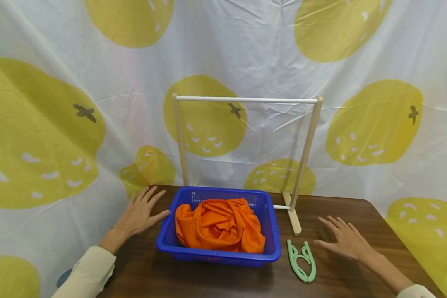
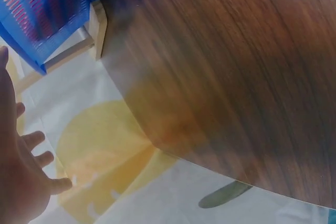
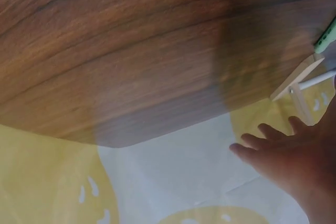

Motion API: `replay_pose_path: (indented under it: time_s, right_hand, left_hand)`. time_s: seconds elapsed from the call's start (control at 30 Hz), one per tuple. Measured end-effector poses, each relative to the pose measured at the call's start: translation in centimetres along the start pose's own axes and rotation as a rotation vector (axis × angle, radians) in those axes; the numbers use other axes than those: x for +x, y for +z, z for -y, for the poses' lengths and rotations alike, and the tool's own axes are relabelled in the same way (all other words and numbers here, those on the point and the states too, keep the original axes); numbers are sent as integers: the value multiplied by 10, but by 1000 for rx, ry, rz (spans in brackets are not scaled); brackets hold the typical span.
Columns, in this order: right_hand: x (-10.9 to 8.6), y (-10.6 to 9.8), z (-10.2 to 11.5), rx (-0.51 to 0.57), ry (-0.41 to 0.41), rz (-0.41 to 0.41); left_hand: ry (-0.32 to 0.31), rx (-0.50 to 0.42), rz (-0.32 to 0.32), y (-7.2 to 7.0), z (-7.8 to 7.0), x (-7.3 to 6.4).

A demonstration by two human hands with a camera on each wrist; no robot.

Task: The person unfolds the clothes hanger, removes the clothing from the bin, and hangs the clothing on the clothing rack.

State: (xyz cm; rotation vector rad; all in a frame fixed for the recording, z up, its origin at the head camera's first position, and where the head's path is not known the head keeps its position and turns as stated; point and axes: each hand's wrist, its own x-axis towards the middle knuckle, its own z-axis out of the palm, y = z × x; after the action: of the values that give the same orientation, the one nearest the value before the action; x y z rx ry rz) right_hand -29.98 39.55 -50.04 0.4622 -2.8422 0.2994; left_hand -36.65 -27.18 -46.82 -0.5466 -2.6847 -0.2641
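A blue plastic basket [image 1: 219, 254] stands on the table with a crumpled orange cloth [image 1: 223, 225] inside it. Left of the basket is my left hand [image 1: 138, 213], fingers spread and straight, the thumb close to the basket's rim; nothing is in it. To the right, my right hand [image 1: 344, 240] is spread over the table, also holding nothing. Between that hand and the basket lies a green folding clothes hanger [image 1: 302, 263], its two arms folded together. In the left wrist view the basket's slotted side [image 2: 47, 14] shows near the fingers.
Behind the basket rises a drying rack with a white top bar [image 1: 246, 99] and wooden posts; its right foot [image 1: 294, 221] reaches toward the hanger. The brown wooden table [image 1: 141, 273] ends at a curtain [image 1: 246, 54] printed with yellow fruit.
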Motion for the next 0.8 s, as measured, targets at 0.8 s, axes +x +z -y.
replay_pose_path:
  time_s: [0.8]
  right_hand:
    - [2,17,24,373,-9,120]
  left_hand:
    - [-23,-404,38,17,-11,4]
